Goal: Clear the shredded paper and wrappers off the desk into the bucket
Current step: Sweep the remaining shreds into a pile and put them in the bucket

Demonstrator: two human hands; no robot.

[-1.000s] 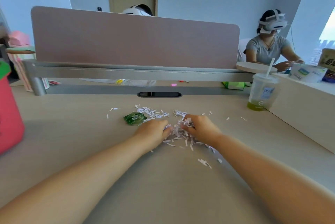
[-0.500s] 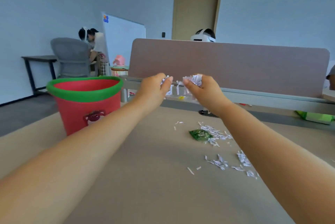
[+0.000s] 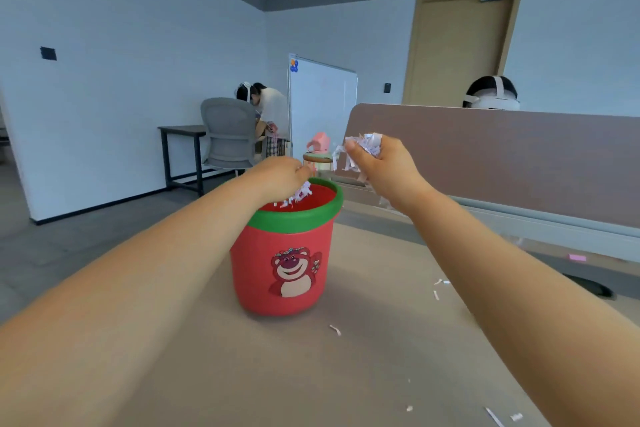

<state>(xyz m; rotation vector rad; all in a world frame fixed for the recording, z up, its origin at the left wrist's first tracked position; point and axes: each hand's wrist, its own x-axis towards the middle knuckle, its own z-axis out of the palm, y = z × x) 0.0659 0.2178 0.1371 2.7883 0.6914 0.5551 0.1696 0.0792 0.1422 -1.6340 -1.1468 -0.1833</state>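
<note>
Head view: shredded paper [image 3: 367, 144] held at the bucket [image 3: 284, 253] by both hands.
The left hand [image 3: 282, 174] curls over a clump whose strips hang just under its fingers, inside the green rim of the red bucket directly beneath. The bucket's depths are hidden. The right hand [image 3: 377, 163], just beside and higher, clenches another wad. Below the right forearm, loose strips [image 3: 335, 329] dot the tan desk [image 3: 346, 374] — beyond the hands stand a brown partition [image 3: 502, 156] and a whiteboard [image 3: 322, 104].
</note>
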